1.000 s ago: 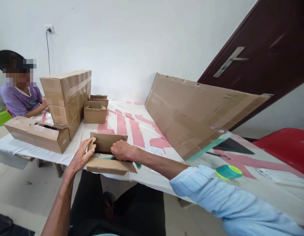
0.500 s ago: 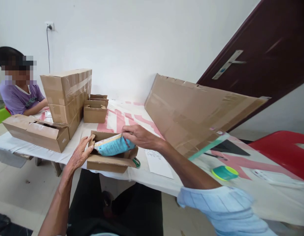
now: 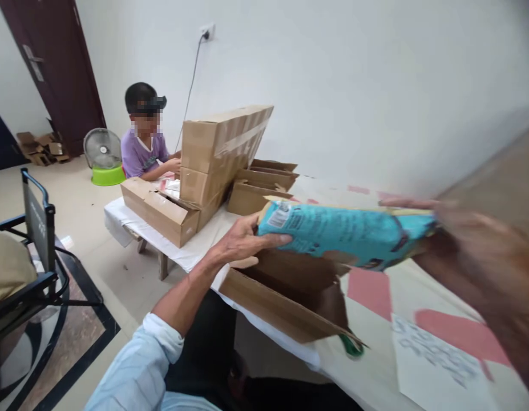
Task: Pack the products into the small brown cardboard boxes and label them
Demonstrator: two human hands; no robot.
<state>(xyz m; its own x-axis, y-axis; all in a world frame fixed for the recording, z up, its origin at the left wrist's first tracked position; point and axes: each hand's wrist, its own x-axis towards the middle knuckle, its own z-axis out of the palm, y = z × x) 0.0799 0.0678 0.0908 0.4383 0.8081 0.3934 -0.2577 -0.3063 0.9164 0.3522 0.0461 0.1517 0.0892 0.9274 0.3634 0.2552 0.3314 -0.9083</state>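
A turquoise printed packet (image 3: 345, 235) hangs lengthwise above an open cardboard box (image 3: 285, 297) at the table's near edge. My left hand (image 3: 241, 241) grips the packet's left end, thumb on its face. My right hand (image 3: 469, 240), blurred and close to the camera, is closed on the packet's right end. The box's flaps stand open under the packet.
A stack of taped cardboard boxes (image 3: 219, 154) and a long flat box (image 3: 159, 208) stand at the table's far end, smaller open boxes (image 3: 259, 185) beside them. Another person in purple (image 3: 144, 151) sits there. A paper sheet (image 3: 435, 371), a chair (image 3: 33, 251), a fan (image 3: 101, 151).
The packet has come up out of the box and now both hands hold it by its ends. The camera has swung left and moved closer, so the door and leaning cardboard sheet are gone from view.
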